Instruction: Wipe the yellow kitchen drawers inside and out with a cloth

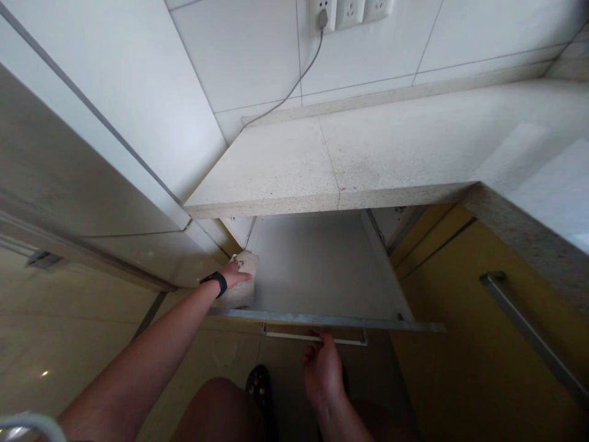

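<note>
Your left fingers (240,264) lie bent over a pale cloth (243,291), pressing it from above; you cannot tell from here whether they bunch it or only rest on it. The cloth sits directly under those fingers, in the near left corner of the open drawer (322,270), touching the drawer's left wall and its front edge. A dark wristband (215,282) circles your wrist just behind them, and the forearm runs back toward you across the pale floor tiles (83,331).

Your right fingers (327,338) are loosely curled, not closed: the tips touch the thin metal handle (285,335) on the drawer front, and the thumb hangs apart below the bar. The cloth lies up and to the left of these fingers, on the far side of the drawer's front edge. Beyond both sets of fingers the drawer floor is grey, running back under the speckled counter (368,159).

Right of your right fingers, well apart, stands a yellow cabinet front (451,356) with a long bar handle (529,334). Below and just left of them is a dark shoe (260,387). Far beyond your left fingers, a grey cable (294,86) climbs the tiled wall from the counter's back edge to a plug in the white sockets (350,11).
</note>
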Demonstrator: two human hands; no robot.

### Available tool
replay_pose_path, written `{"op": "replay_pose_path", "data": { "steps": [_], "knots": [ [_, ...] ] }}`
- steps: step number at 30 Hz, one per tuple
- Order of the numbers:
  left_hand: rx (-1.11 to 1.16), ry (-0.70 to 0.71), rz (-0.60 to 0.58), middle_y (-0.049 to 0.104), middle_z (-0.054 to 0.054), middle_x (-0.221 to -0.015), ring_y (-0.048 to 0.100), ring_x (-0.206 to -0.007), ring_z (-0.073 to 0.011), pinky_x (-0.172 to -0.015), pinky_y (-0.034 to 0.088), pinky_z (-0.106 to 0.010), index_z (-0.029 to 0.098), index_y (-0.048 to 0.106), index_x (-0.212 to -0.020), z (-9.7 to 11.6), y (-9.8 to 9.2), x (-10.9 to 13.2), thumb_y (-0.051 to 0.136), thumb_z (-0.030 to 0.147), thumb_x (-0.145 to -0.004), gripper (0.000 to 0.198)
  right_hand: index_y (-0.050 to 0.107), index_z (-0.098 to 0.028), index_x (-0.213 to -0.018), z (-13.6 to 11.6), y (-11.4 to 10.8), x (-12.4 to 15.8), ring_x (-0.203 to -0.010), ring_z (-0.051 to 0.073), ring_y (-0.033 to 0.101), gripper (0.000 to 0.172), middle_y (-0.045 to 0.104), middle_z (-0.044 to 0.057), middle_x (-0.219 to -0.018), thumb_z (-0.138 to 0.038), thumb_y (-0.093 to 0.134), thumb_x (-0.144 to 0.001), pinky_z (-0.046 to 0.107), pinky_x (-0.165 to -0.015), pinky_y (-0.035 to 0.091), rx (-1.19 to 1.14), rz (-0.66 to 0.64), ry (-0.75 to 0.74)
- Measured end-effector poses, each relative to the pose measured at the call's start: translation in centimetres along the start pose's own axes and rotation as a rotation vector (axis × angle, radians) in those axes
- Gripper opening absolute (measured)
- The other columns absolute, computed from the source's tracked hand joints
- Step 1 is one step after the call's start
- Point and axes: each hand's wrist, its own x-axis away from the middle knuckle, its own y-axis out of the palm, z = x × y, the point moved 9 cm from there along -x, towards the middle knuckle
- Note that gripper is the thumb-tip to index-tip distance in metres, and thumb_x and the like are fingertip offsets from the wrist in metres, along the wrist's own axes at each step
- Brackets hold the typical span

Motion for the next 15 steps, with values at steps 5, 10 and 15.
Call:
{"op": "replay_pose_path", "data": {
  "steps": [5, 10, 15],
  "knots": [
    [0.053, 0.030, -0.007, 0.076, -0.010, -0.108, 0.067, -0.109, -0.0293, -0.098, 0.050, -0.038, 0.016, 0.068, -0.105, 0.9, -1.4, 3.0, 0.076, 0.046, -0.061, 0.054, 0.054, -0.021, -0.086, 0.0, -0.6, -0.3, -0.053, 0.008, 0.043, 0.021, 0.061, -0.003, -0.078, -0.030, 0.062, -0.069, 0.021, -0.047, 0.034, 0.065, -0.026, -0.034],
    [0.097, 0.037, 0.162, 0.075, -0.013, -0.107, 0.067, -0.107, -0.0330, -0.096, 0.050, -0.043, 0.016, 0.066, -0.105, 2.6, -5.3, 5.4, 0.080, 0.051, -0.061, 0.059, 0.058, -0.021, -0.092, 1.3, -1.6, 0.4, -0.063, 0.013, 0.055, 0.026, 0.065, 0.003, -0.092, -0.039, 0.062, -0.074, 0.027, -0.054, 0.040, 0.313, -0.060, 0.021],
    [0.549, 0.329, 0.263, 0.073, -0.012, -0.120, 0.066, -0.114, -0.0285, -0.101, 0.050, -0.039, 0.017, 0.065, -0.118, 9.7, -6.5, 10.7, 0.073, 0.055, -0.078, 0.056, 0.064, -0.017, -0.100, 3.5, 2.6, 4.8, -0.067, 0.013, 0.059, 0.036, 0.068, 0.007, -0.099, -0.045, 0.065, -0.079, 0.027, -0.058, 0.039, 0.457, -0.537, 0.278]
  ]
}}
